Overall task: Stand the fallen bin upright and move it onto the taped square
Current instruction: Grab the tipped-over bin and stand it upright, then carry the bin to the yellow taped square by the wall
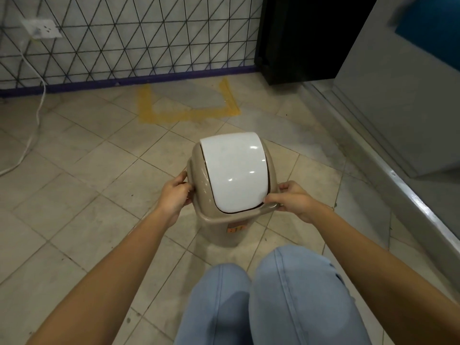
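A small beige bin (219,227) with a glossy white swing lid (234,170) stands upright on the tiled floor just ahead of my knees. My left hand (175,195) grips the left side of its rim and my right hand (292,199) grips the right side. Farther ahead, the yellow taped square (189,114) lies on the floor against the wall, its far edge hidden by the skirting. The bin sits outside the tape, about one bin-width nearer to me.
A wall with a black triangle pattern (129,38) and a purple skirting runs behind the tape. A white cable (37,115) hangs from a socket (41,28) at the left. A black cabinet (306,38) and a grey raised ledge (388,170) stand to the right.
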A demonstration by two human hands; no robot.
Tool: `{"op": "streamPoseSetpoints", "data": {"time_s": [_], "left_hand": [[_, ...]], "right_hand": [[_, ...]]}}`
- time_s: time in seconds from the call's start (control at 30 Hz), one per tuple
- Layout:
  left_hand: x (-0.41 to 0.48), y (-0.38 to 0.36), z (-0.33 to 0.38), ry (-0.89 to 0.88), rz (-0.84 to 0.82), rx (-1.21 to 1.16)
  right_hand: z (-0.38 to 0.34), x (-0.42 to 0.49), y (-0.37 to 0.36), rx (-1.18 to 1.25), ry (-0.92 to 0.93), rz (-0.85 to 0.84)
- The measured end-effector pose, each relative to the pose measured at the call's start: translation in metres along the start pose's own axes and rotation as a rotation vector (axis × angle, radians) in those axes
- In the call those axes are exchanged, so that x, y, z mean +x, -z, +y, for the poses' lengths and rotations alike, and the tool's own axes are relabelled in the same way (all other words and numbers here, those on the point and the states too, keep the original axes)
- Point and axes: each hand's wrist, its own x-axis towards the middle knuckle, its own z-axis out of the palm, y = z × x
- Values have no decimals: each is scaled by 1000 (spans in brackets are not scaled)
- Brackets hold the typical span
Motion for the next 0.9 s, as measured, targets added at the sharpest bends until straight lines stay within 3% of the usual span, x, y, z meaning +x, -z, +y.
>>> {"op": "streamPoseSetpoints", "data": {"time_s": [0.37,0.47,0.63,0.9], "left_hand": [[-1,5,-10,-31,20,27],[-5,5,-13,-114,37,91],[-16,12,-26,-319,82,304],[-43,17,-39,-498,-74,558]], "right_hand": [[9,-1,-9,-52,-5,-2],[9,-1,-6,-166,98,32],[14,-6,-2,-556,425,36],[19,-8,-8,-477,489,44]]}}
